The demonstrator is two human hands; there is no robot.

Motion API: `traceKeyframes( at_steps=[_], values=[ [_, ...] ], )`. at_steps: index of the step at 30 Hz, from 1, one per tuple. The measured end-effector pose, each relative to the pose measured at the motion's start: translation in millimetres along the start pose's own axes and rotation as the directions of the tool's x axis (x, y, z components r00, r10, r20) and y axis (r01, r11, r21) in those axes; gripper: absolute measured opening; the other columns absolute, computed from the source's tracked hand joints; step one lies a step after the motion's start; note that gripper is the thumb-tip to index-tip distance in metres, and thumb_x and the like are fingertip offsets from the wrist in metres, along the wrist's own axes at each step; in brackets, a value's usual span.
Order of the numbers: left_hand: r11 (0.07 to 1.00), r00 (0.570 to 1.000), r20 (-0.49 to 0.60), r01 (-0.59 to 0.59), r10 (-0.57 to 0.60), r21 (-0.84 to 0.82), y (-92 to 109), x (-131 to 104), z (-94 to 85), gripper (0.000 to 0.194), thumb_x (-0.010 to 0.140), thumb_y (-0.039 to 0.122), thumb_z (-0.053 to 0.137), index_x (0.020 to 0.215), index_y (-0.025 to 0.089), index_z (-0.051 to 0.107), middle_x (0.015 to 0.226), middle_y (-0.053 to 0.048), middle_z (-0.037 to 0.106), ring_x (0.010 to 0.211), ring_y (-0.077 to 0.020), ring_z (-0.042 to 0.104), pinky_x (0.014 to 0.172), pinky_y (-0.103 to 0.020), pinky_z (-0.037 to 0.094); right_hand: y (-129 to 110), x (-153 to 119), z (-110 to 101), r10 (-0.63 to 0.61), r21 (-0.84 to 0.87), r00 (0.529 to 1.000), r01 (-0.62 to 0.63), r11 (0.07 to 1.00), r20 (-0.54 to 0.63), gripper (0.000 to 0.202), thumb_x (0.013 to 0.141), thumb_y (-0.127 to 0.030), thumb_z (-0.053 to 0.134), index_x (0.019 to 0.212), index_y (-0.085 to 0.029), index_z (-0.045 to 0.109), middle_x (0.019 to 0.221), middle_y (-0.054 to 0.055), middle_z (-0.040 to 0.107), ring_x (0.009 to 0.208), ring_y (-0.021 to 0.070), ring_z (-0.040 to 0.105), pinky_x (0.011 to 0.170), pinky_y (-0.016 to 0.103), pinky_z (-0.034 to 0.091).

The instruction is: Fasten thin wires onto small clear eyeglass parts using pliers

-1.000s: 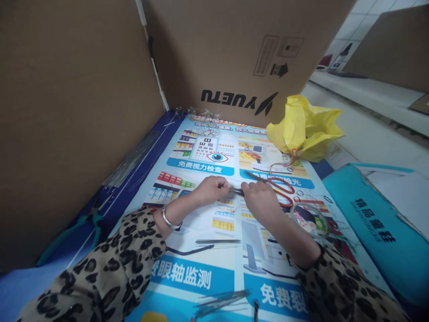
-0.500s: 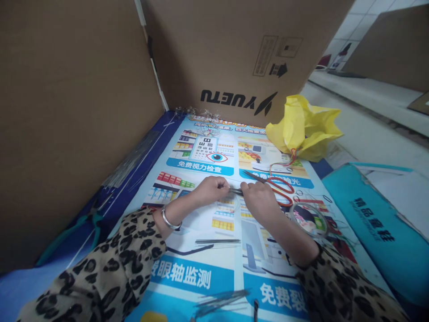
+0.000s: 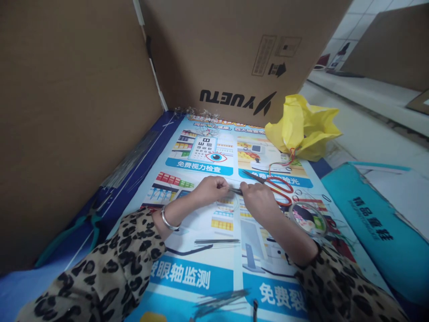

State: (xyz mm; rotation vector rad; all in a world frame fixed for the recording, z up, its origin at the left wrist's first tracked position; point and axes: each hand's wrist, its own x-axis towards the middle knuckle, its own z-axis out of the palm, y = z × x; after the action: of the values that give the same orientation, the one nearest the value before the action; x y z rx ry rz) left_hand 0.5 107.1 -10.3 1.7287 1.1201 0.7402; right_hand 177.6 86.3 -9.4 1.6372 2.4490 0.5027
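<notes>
One yellow bag (image 3: 303,129) is standing near the desk's (image 3: 20,290) far right corner, mouth gaping, contents hidden; coloured threads (image 3: 280,163) are trailing in front. One teal box (image 3: 355,223) is lying along the right edge; what it is holding, I cannot tell. Over the middle, the left hand's (image 3: 212,190) fingers are pinching a small piece (image 3: 229,187), too tiny to identify, at the tip of one dark tool (image 3: 236,191), which the right hand's (image 3: 262,201) closed fingers are gripping. Two wire bundles (image 3: 217,242) are lying nearer the front edge, one pair of scissors (image 3: 266,180) is resting just beyond the right hand, and one pair of pliers (image 3: 91,218) is lying by the left edge.
</notes>
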Motion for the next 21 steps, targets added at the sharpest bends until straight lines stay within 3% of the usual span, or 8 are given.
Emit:
traceKeyframes(
  at_steps=[12, 16, 21],
  values=[
    [0.999, 0.999, -0.01, 0.038, -0.038, -0.006, 1.8, -0.1, 0.4, 0.01, 0.069, 0.023, 0.052, 0.064, 0.015, 0.054, 0.051, 0.005, 0.047, 0.046, -0.0054, 0.041, 0.048, -0.019, 0.032, 2.2, 1.1, -1.9, 0.014, 0.025, 1.0, -0.014, 1.0, -0.005, 0.031, 0.081, -0.009, 0.035, 0.107, -0.016, 0.052, 0.068, 0.008, 0.063, 0.064, 0.019, 0.059, 0.052, 0.026, 0.027],
    [0.99, 0.995, 0.036, 0.097, -0.094, -0.105, 1.5, 1.0, -0.7, 0.011, 0.071, 0.025, 0.051, 0.068, 0.015, 0.054, 0.051, 0.005, 0.048, 0.043, -0.0052, 0.043, 0.044, -0.019, 0.032, 1.9, 2.8, -1.5, 0.085, 0.083, 0.994, -0.09, 0.992, 0.068, 0.034, 0.083, -0.015, 0.038, 0.114, -0.019, 0.049, 0.075, 0.007, 0.065, 0.069, 0.0186, 0.061, 0.054, 0.025, 0.031],
    [0.953, 0.98, 0.106, 0.189, -0.168, -0.238, 3.2, 1.8, -2.8, 0.014, 0.073, 0.027, 0.053, 0.073, 0.014, 0.054, 0.052, 0.004, 0.05, 0.043, -0.0049, 0.046, 0.043, -0.017, 0.034, 3.1, 3.7, -2.9, 0.075, 0.133, 0.992, -0.089, 0.987, 0.106, 0.037, 0.083, -0.017, 0.039, 0.118, -0.02, 0.048, 0.086, 0.008, 0.066, 0.078, 0.018, 0.06, 0.06, 0.025, 0.035]
  ],
)
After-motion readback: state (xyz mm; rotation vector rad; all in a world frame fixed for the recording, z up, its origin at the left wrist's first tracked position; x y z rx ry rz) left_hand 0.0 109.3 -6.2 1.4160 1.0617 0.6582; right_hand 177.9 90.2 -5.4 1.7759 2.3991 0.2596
